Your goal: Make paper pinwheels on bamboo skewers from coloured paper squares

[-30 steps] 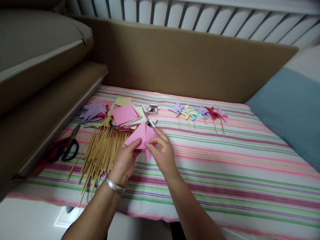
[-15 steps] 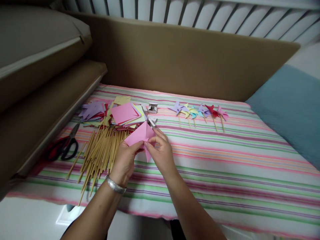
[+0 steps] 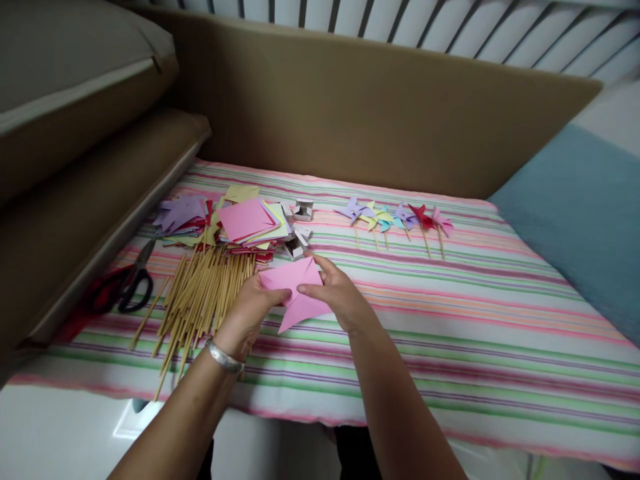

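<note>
My left hand [image 3: 250, 313] and my right hand [image 3: 340, 293] both pinch a pink paper piece [image 3: 296, 290] with cut, folded flaps, held low over the striped cloth [image 3: 450, 320]. The left thumb presses its left part, the right fingers hold its middle and top edge. A silver bracelet [image 3: 223, 357] circles my left wrist. Just left of the hands lies a heap of wooden sticks [image 3: 200, 293]. Behind them sits a stack of coloured paper squares [image 3: 245, 223].
Several finished pinwheels [image 3: 395, 220] lie in a row at the back. A small white box [image 3: 303, 210] and another by the stack [image 3: 295, 247] stand near the papers. Scissors with dark and red handles [image 3: 125, 287] lie at far left. Brown cushions [image 3: 90, 200] and a blue cushion [image 3: 580, 213] border the cloth.
Both hands lowered the pink paper toward the cloth and turned it flatter; a flap now points down and to the left. The camera tilted slightly.
</note>
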Demonstrator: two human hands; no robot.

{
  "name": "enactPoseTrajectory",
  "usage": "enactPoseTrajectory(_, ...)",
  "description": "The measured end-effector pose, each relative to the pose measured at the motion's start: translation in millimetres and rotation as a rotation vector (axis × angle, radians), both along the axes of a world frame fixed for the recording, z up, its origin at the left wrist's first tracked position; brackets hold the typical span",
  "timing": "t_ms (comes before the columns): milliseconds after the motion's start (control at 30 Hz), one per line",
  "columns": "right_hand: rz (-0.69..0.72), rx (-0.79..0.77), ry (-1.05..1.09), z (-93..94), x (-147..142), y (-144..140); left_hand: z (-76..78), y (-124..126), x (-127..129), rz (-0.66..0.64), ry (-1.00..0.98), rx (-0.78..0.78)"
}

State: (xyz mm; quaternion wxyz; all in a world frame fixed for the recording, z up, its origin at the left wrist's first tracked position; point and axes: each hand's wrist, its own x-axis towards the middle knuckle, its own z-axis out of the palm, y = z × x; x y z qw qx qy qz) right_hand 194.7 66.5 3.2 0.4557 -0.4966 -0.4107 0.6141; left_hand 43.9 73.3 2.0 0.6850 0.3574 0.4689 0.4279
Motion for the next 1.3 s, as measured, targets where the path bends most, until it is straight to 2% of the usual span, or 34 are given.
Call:
enactPoseTrajectory(233, -0.021, 0.001, 0.018, 0.1, -4.5, -0.6, -3.3, -0.3, 0.5, 0.053, -0.044, 0.0)
enactPoseTrajectory(367, -0.127, 0.003, 0.092, -0.2, -7.8, 0.7, -5.4, -1.7, 0.4, 0.008, -0.174, -0.049)
enactPoseTrajectory(500, -0.216, 0.081, 0.133, -4.6, -13.8, 0.4, -7.7, -2.2, 1.5, 0.0, -0.235, -0.056)
enactPoseTrajectory(733, -0.213, 0.087, 0.122, -7.4, -21.5, -0.6, -8.4, 1.4, -0.3, 0.059, -0.199, -0.059)
enactPoseTrajectory(833, -0.231, 0.092, -0.03, -7.1, -21.1, -1.4, -6.8, 6.7, -7.5, 0.131, -0.149, -0.059)
enactPoseTrajectory(900, -0.268, 0.195, -0.208, -6.8, -20.7, -3.6, -5.3, 11.0, -14.2, 0.187, -0.123, -0.047)
enactPoseTrajectory(967, -0.289, 0.388, -0.407, -6.3, -21.1, -6.9, -3.7, 14.8, -21.2, 0.234, -0.101, -0.024)
enactPoseTrajectory(1100, -0.212, 0.772, -0.737, -5.0, -24.2, -12.7, 0.3, 19.3, -32.2, 0.264, -0.091, 0.008)
enactPoseTrajectory(1200, -0.134, 0.909, -0.866, -4.7, -26.8, -13.4, 3.5, 19.9, -37.5, 0.264, -0.088, 0.018)
enactPoseTrajectory(1300, -0.096, 0.971, -0.93, -3.9, -28.2, -13.1, 6.1, 19.5, -41.5, 0.254, -0.074, 0.027)
